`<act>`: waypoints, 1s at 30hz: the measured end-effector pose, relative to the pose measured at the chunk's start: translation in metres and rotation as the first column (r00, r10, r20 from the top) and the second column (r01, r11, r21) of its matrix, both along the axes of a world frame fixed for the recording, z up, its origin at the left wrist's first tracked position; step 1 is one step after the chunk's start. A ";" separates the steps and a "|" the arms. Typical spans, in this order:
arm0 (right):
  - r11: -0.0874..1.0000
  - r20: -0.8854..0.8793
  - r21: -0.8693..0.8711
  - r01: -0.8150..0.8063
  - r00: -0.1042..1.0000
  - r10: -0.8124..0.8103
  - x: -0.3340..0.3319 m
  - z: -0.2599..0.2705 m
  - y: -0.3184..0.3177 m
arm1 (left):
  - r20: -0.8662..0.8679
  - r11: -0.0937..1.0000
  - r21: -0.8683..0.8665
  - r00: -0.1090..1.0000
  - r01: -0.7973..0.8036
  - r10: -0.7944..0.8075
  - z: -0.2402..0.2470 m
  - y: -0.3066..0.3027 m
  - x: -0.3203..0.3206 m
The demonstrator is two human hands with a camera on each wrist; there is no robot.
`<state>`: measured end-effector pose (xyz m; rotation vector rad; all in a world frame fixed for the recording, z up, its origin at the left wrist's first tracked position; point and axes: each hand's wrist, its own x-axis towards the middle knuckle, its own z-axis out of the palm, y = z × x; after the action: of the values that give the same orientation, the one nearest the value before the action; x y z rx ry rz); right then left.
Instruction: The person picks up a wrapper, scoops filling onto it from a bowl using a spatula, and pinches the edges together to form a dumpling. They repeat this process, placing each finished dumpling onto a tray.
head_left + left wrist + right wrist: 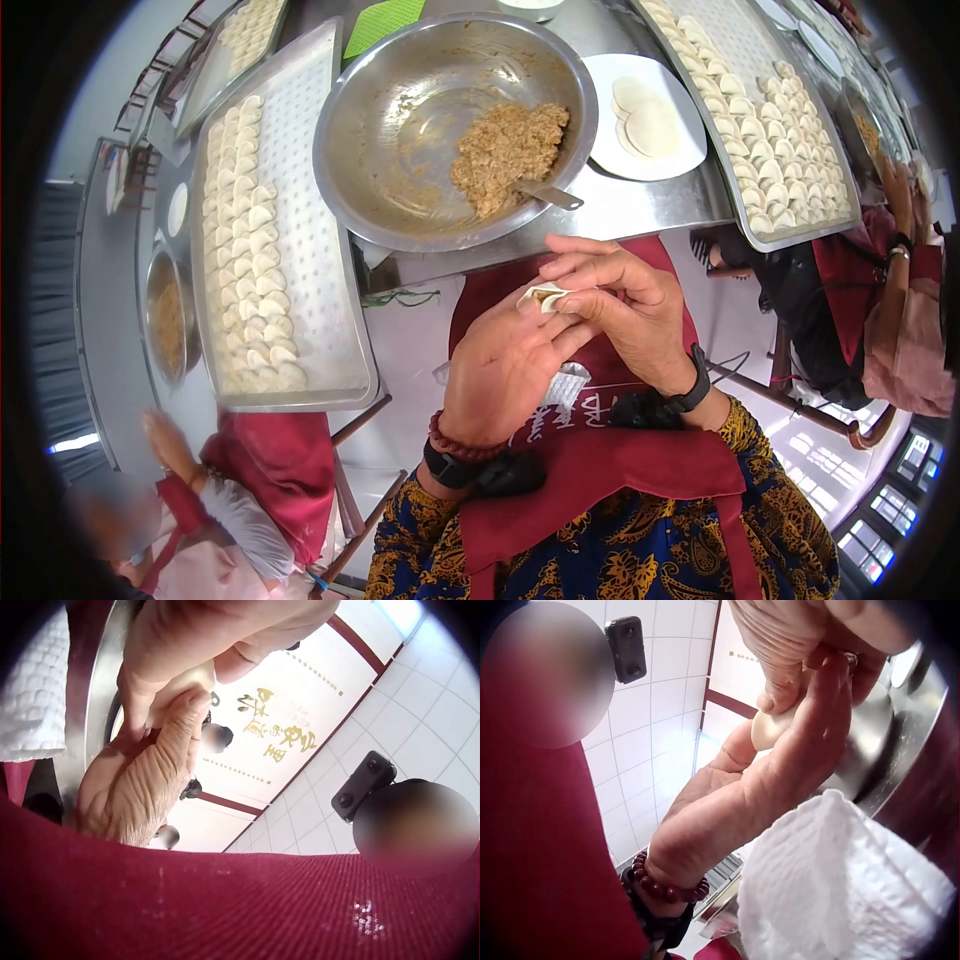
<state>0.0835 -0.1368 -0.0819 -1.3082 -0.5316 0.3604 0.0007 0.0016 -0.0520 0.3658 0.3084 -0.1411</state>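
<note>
Over my lap, in the head view, both hands meet at a small dumpling (545, 296); brown filling shows at the gap in its pale wrapper. My left hand (490, 375), with a beaded bracelet, holds the dumpling between its thumb and fingers. With thumb and fingertips, my right hand (630, 300) pinches the wrapper's edge from the other side. In the right wrist view the pale wrapper (771, 729) shows between the hands, its far part hidden by fingers. Just beyond the hands stands a large steel bowl (385, 215) with meat filling (505, 155) and a spoon handle (550, 194).
A white plate (680, 150) carries several round wrappers (650, 128). Metal trays with rows of dumplings lie at left (320, 300) and right (775, 238). A green mat (385, 22) is behind the bowl. Other people sit on both sides; white cloth (832, 877) hangs near my hands.
</note>
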 end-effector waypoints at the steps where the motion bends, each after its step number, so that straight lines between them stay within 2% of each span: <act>1: 1.000 -0.017 0.010 -0.005 1.000 0.005 -0.001 0.001 0.000 | 0.073 1.000 0.006 0.997 0.012 -0.012 -0.003 0.001 -0.001; 5: 1.000 -0.051 0.021 -0.017 0.999 0.018 -0.001 0.001 0.000 | 0.101 0.994 0.111 0.994 0.023 -0.034 -0.009 0.001 -0.004; 7: 0.998 -0.113 0.057 -0.009 0.994 0.016 -0.002 0.002 0.000 | 0.107 0.998 -0.061 0.994 0.003 0.004 -0.009 0.001 -0.007; 8: 0.998 -0.113 0.058 -0.010 0.993 0.017 -0.003 0.003 0.000 | 0.107 0.998 -0.060 0.994 0.002 0.005 -0.007 0.001 -0.006; 10: 1.000 -0.035 0.017 -0.016 0.999 0.017 -0.005 0.004 0.000 | 0.013 0.957 -0.291 1.000 0.014 -0.011 -0.001 0.001 -0.001; 11: 1.000 -0.035 0.018 -0.019 0.999 0.020 -0.006 0.004 0.001 | 0.012 0.957 -0.290 1.000 0.011 -0.008 0.000 -0.001 0.000; 13: 1.000 0.031 -0.013 0.003 1.000 -0.002 -0.007 0.005 0.003 | -0.167 0.968 -0.226 0.983 -0.112 0.075 0.001 -0.008 0.002; 14: 1.000 0.031 -0.013 0.001 1.000 -0.001 -0.007 0.007 0.003 | -0.166 0.968 -0.226 0.983 -0.113 0.076 -0.001 -0.008 0.002; 16: 0.983 0.167 -0.185 0.004 0.986 0.028 -0.004 0.010 0.001 | -0.106 0.981 -0.169 0.991 -0.092 0.075 -0.007 -0.009 0.002; 20: 0.974 0.248 -0.227 0.018 0.968 0.040 -0.002 0.007 0.000 | -0.097 0.995 -0.074 0.994 -0.063 0.056 0.000 -0.010 0.002; 22: 0.978 0.233 -0.207 0.020 0.972 0.029 -0.003 0.007 0.000 | -0.074 0.998 0.052 0.997 -0.029 0.032 0.002 -0.010 0.001; 23: 0.978 0.232 -0.207 0.019 0.972 0.030 -0.003 0.007 0.000 | -0.075 0.998 0.051 0.997 -0.029 0.033 0.001 -0.009 0.001; 25: 0.967 0.363 -0.249 0.049 0.931 0.046 -0.001 0.008 0.001 | -0.034 0.998 0.063 0.999 -0.025 0.027 0.001 -0.008 -0.001; 28: 0.955 0.415 -0.290 0.061 0.907 0.068 0.000 0.008 0.000 | -0.055 0.993 0.118 0.998 -0.022 0.029 0.000 -0.007 -0.002; 30: 0.955 0.369 -0.293 0.046 0.927 0.068 0.000 0.011 -0.001 | -0.054 0.988 0.152 0.998 -0.026 0.035 0.001 -0.007 -0.003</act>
<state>0.0831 -0.1380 -0.0707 -1.6823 -0.8320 0.2007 -0.0026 -0.0052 -0.0510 0.5081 0.3815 -0.0985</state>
